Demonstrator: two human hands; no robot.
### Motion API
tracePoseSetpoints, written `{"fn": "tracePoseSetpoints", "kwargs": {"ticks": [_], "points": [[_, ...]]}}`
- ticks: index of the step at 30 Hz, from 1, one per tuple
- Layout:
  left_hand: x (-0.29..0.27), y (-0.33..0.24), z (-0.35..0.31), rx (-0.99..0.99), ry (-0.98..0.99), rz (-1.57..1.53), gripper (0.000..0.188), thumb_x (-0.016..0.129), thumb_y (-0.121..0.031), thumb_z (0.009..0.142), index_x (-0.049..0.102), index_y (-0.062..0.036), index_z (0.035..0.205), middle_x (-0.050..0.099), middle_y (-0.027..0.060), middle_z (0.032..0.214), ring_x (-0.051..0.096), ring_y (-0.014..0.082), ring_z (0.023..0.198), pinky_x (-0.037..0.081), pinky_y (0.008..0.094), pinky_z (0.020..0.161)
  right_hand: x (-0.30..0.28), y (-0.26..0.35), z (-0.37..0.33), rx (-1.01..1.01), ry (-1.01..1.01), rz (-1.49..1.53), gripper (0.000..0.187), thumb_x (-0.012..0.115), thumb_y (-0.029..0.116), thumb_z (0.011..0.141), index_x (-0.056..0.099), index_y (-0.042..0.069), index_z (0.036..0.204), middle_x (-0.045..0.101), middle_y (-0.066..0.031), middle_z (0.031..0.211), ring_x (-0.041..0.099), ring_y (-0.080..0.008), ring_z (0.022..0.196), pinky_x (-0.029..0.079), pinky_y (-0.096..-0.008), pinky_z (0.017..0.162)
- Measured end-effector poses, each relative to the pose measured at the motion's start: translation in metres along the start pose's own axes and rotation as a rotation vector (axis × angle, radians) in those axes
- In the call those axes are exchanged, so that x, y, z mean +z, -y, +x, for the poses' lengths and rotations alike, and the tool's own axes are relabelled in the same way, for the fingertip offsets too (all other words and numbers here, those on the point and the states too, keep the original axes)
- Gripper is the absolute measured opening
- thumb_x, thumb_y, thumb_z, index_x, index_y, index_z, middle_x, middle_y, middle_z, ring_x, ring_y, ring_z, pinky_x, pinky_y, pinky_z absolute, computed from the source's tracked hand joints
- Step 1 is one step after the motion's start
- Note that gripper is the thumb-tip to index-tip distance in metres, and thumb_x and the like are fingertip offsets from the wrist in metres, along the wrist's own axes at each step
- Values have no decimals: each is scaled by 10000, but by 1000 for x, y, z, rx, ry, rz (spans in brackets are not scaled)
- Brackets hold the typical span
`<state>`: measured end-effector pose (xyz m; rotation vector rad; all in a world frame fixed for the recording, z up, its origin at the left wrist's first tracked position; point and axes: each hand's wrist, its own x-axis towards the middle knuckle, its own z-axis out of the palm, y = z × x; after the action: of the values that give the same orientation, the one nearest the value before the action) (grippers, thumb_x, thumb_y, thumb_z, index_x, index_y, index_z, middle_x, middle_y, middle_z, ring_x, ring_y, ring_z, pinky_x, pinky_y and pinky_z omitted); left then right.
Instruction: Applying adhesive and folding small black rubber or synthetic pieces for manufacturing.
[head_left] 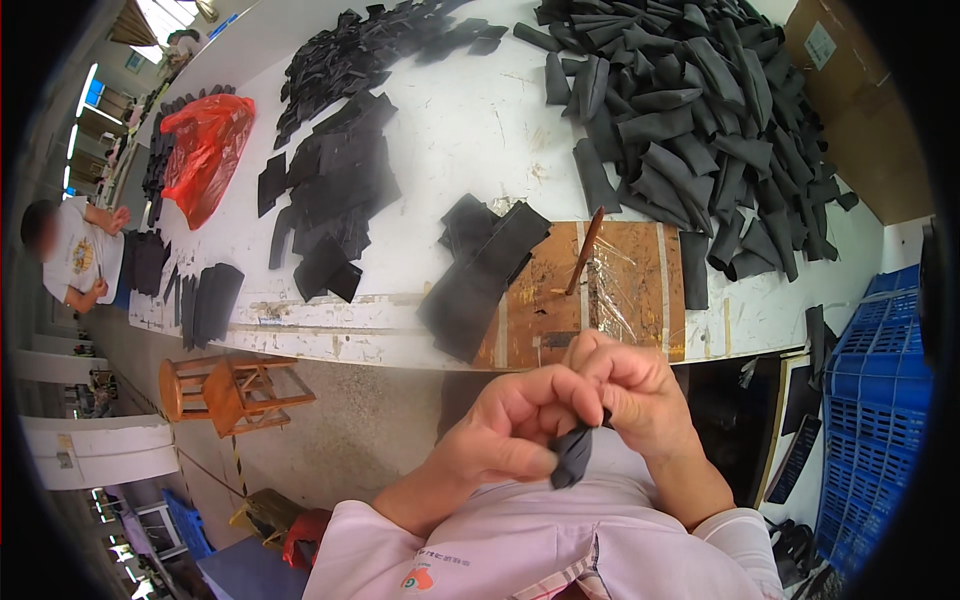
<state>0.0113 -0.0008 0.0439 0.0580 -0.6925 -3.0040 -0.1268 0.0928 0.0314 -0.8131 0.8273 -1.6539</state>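
Note:
A small piece of black fabric (572,458), folded and bunched, is held in front of my body, just off the table's near edge. My left hand (520,425) pinches it between thumb and fingers. From the other side, my right hand (638,400) closes on its upper end, and the fingertips of both hands almost meet. Beyond them lies a brown board (535,320) with clear tape, from which a reddish-brown pointed stick (588,250) sticks up at a slant. Flat black fabric pieces (470,290) overlap the board's left side.
Black fabric tubes (690,130) form a big heap on the white table (450,120), beside a cardboard box (850,110). More flat black pieces (340,175) and a red plastic bag (208,150) lie leftward. Blue crates (870,400) stand right; wooden stools (250,395) and another person (80,250) are left.

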Motion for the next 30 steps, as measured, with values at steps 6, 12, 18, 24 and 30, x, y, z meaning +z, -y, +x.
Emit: {"fn": "tracePoseSetpoints", "kwargs": {"ticks": [6, 12, 18, 24, 30], "points": [[29, 3, 14, 397, -435, 657, 378, 592, 31, 762, 463, 41, 1117, 560, 75, 825, 529, 64, 665, 433, 175, 587, -7, 4, 11, -127, -77, 97, 111, 583, 107, 802, 530, 16, 766, 539, -54, 855, 464, -96, 750, 384, -209, 653], [12, 23, 35, 1030, -601, 1197, 133, 592, 17, 781, 558, 51, 906, 559, 103, 823, 503, 73, 527, 432, 171, 488, 10, 33, 24, -336, -195, -618, 72, 583, 23, 767, 516, 4, 748, 554, -81, 764, 513, -156, 664, 418, -243, 603], [22, 3, 51, 946, -561, 971, 141, 568, -17, 812, 528, 36, 936, 555, 87, 799, 471, 54, 497, 402, 157, 436, 13, 46, 36, -522, -267, -904, 81, 593, 44, 763, 521, 13, 743, 524, -63, 718, 478, -147, 638, 397, -242, 602], [25, -22, 56, 660, -337, 420, 248, 558, -39, 823, 417, -7, 1024, 544, 72, 775, 440, 40, 465, 321, 160, 345, 8, 54, 42, -183, -218, -422, 179, 541, 143, 840, 497, 17, 721, 474, -8, 702, 396, -72, 627, 329, -205, 562], [32, -62, 66, 241, 162, -268, 405, 500, -70, 850, 310, 18, 1196, 543, 141, 877, 349, 31, 351, 284, 172, 325, 7, 82, 69, -177, -162, -431, 245, 544, 202, 854, 490, 29, 690, 442, 37, 576, 362, -34, 543, 303, -183, 494]]}}
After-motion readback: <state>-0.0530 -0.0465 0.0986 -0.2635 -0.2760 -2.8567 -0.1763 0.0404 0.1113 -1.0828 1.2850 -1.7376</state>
